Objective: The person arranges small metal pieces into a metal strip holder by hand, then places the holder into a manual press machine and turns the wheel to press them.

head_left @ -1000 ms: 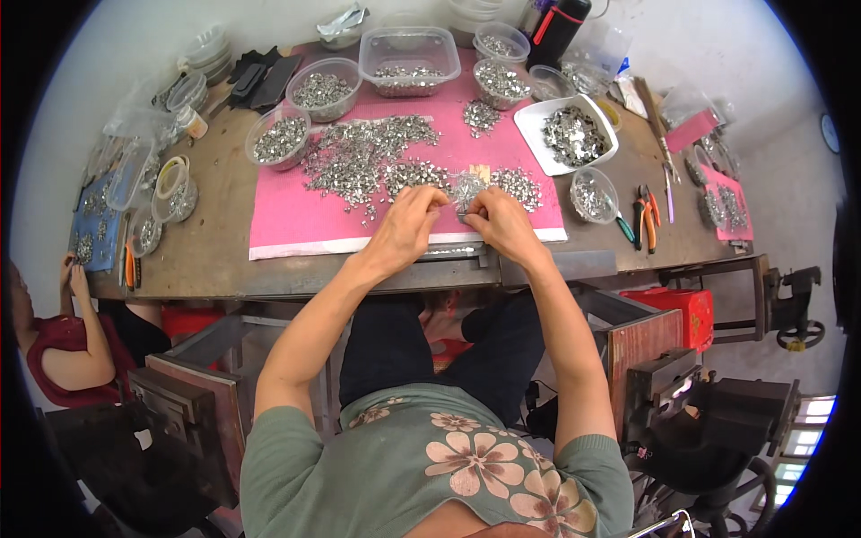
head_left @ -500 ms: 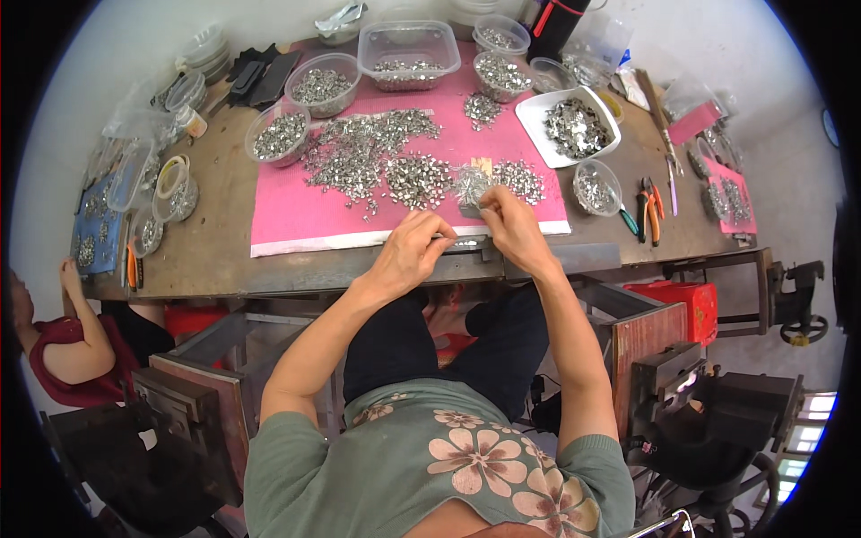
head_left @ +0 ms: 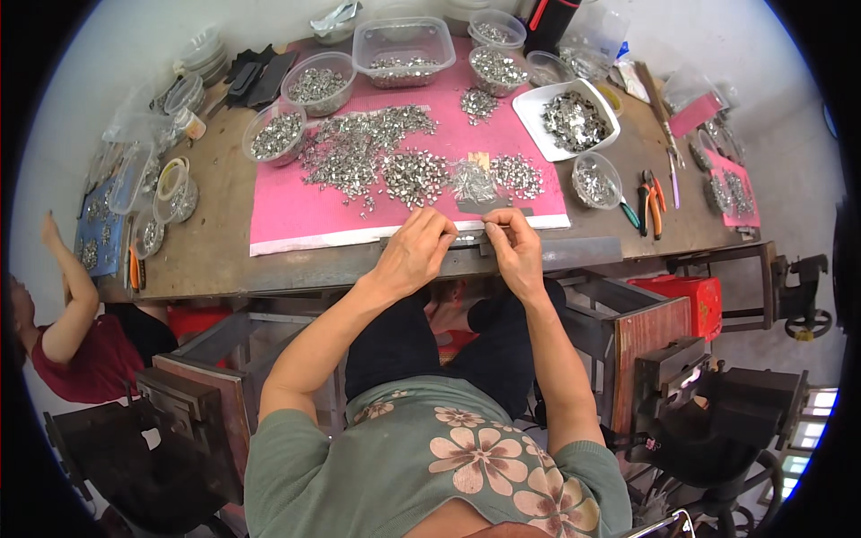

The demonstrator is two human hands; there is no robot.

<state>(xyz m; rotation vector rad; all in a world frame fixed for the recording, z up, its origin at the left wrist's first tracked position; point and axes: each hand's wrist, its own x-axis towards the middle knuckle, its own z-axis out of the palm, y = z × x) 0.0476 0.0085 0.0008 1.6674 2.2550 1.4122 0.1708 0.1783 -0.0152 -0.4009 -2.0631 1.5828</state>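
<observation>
My left hand [head_left: 415, 247] is at the bench's front edge, its fingers closed together at the left end of a small metal jig [head_left: 468, 250]. Whatever sits in those fingertips is too small to make out. Across the jig, my right hand [head_left: 516, 248] holds thumb and forefinger pinched, and what they grip cannot be seen. Bright metal bits lie in the jig between the hands. Just beyond my fingers is a pile of thin silver pins [head_left: 473, 184]. Small metal pieces [head_left: 414, 176] are heaped left of it, and another heap [head_left: 517, 177] lies to its right.
A pink mat [head_left: 287, 211] bears a wide spread of metal parts [head_left: 359, 148]. Behind it stand plastic tubs, including a rectangular one [head_left: 404, 52]. On the right are a white tray [head_left: 536, 121], a round tub [head_left: 596, 181] and orange-handled pliers [head_left: 654, 204]. A co-worker [head_left: 81, 332] sits far left.
My right hand has come back from the pin pile to the jig, nearer me. My left hand stays almost in place. The co-worker's arm has risen.
</observation>
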